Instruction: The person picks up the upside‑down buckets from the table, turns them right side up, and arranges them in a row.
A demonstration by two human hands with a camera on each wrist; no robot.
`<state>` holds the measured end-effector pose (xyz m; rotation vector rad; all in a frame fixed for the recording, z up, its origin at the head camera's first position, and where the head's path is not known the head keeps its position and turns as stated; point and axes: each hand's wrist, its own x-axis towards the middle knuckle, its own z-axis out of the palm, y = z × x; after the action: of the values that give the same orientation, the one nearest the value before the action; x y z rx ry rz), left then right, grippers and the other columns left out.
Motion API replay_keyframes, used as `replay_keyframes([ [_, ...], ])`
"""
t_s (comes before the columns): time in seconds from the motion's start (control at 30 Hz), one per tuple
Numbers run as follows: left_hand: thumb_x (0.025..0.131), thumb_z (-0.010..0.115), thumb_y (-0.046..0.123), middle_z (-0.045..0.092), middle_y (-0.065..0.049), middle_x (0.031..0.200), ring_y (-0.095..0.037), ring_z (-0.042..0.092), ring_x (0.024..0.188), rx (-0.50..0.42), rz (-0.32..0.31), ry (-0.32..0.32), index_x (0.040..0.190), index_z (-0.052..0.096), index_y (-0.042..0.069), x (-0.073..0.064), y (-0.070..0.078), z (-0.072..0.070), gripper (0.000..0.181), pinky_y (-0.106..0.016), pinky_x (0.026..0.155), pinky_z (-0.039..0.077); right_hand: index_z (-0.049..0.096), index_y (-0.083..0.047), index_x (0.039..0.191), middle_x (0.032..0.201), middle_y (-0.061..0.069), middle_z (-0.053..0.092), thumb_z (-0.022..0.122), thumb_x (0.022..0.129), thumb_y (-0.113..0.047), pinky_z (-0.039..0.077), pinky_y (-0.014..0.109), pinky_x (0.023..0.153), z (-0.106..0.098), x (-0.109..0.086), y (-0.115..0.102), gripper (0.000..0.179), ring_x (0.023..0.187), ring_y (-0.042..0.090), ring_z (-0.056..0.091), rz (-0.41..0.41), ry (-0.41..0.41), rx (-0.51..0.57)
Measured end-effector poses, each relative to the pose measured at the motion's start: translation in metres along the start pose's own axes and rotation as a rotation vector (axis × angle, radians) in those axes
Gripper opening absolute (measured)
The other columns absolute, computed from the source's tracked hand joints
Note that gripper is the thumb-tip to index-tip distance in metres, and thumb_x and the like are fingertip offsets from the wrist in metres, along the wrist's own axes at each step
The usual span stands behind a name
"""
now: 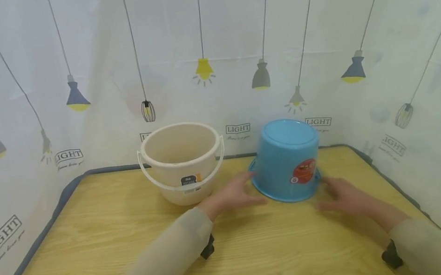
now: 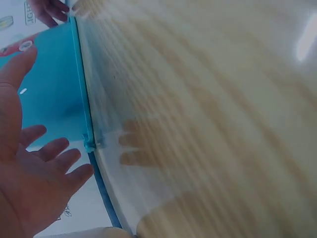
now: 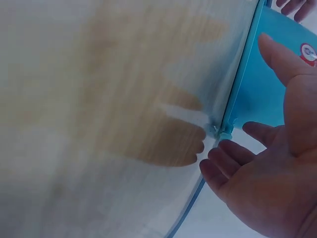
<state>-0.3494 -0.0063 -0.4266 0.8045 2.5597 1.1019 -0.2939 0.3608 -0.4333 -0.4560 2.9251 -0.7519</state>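
The overturned blue plastic bucket (image 1: pixel 287 161) is not gripped yet: left hand (image 1: pixel 233 195) at nine o'clock, right hand (image 1: pixel 345 196) at three, both with fingers spread.

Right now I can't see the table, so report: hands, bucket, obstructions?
Left hand and right hand open, flanking the blue bucket. Bucket upside down on table. Cream bucket upright beside the left hand.

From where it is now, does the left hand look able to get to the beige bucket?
Probably yes. The left hand lies open on the table between the beige bucket and the upside-down blue bucket. Nothing stands between it and the beige bucket's near wall.
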Motion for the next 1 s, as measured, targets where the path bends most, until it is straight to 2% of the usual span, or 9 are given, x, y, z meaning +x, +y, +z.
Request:
replay_keyframes([
  [0.17, 0.084, 0.096, 0.047, 0.039, -0.014, 0.177, -0.035, 0.038, 0.164, 0.031, -0.037, 0.016, 0.173, 0.033, 0.01, 0.023, -0.003, 0.005, 0.115, -0.054, 0.135, 0.034, 0.022, 0.011, 0.169, 0.166, 0.044, 0.034, 0.082, 0.093, -0.062, 0.033, 0.081, 0.123, 0.001, 0.011, 0.003, 0.121, 0.153, 0.067, 0.031, 0.082, -0.031, -0.044],
  [0.23, 0.08, 0.099, 0.048, 0.039, -0.013, 0.178, -0.035, 0.038, 0.164, 0.042, -0.071, 0.016, 0.173, 0.032, 0.013, 0.03, -0.004, 0.006, 0.12, -0.054, 0.135, 0.034, 0.018, 0.01, 0.17, 0.169, 0.045, 0.029, 0.082, 0.091, -0.065, 0.03, 0.082, 0.124, 0.001, 0.015, 0.005, 0.127, 0.154, 0.068, 0.026, 0.115, -0.049, -0.053],
  [0.4, 0.075, 0.101, 0.051, 0.033, -0.013, 0.18, -0.037, 0.032, 0.167, 0.067, -0.131, 0.001, 0.175, 0.029, 0.016, 0.039, -0.008, 0.004, 0.128, -0.058, 0.137, 0.029, 0.014, 0.01, 0.171, 0.17, 0.046, 0.022, 0.082, 0.087, -0.072, 0.027, 0.082, 0.125, 0.001, 0.022, 0.008, 0.136, 0.156, 0.069, 0.023, 0.171, -0.075, -0.069],
  [0.57, 0.074, 0.1, 0.054, 0.027, -0.015, 0.182, -0.04, 0.024, 0.17, 0.102, -0.178, -0.007, 0.175, 0.03, 0.019, 0.04, -0.008, 0.001, 0.128, -0.063, 0.138, 0.022, 0.018, 0.011, 0.169, 0.168, 0.048, 0.023, 0.083, 0.085, -0.072, 0.028, 0.082, 0.124, 0.0, 0.028, 0.009, 0.136, 0.154, 0.07, 0.025, 0.171, -0.079, -0.086],
  [0.7, 0.075, 0.098, 0.058, 0.027, -0.014, 0.183, -0.039, 0.024, 0.17, 0.133, -0.215, -0.016, 0.175, 0.031, 0.025, 0.041, -0.009, 0.001, 0.125, -0.064, 0.138, 0.021, 0.019, 0.01, 0.17, 0.169, 0.046, 0.025, 0.083, 0.085, -0.073, 0.029, 0.082, 0.124, -0.002, 0.031, 0.01, 0.135, 0.154, 0.069, 0.027, 0.157, -0.084, -0.095],
  [0.8, 0.077, 0.097, 0.057, 0.029, -0.011, 0.182, -0.037, 0.028, 0.169, 0.146, -0.221, -0.007, 0.175, 0.032, 0.025, 0.044, -0.012, 0.003, 0.122, -0.063, 0.137, 0.024, 0.019, 0.008, 0.171, 0.171, 0.043, 0.027, 0.084, 0.084, -0.073, 0.03, 0.079, 0.126, -0.002, 0.035, 0.009, 0.135, 0.156, 0.066, 0.029, 0.142, -0.082, -0.084],
  [1.0, 0.081, 0.097, 0.051, 0.044, -0.005, 0.176, -0.031, 0.04, 0.163, 0.144, -0.189, 0.026, 0.172, 0.037, 0.02, 0.05, -0.014, 0.008, 0.113, -0.057, 0.137, 0.029, 0.015, 0.007, 0.172, 0.174, 0.038, 0.025, 0.087, 0.087, -0.063, 0.029, 0.076, 0.128, -0.001, 0.039, 0.004, 0.132, 0.159, 0.062, 0.028, 0.102, -0.083, -0.017],
])
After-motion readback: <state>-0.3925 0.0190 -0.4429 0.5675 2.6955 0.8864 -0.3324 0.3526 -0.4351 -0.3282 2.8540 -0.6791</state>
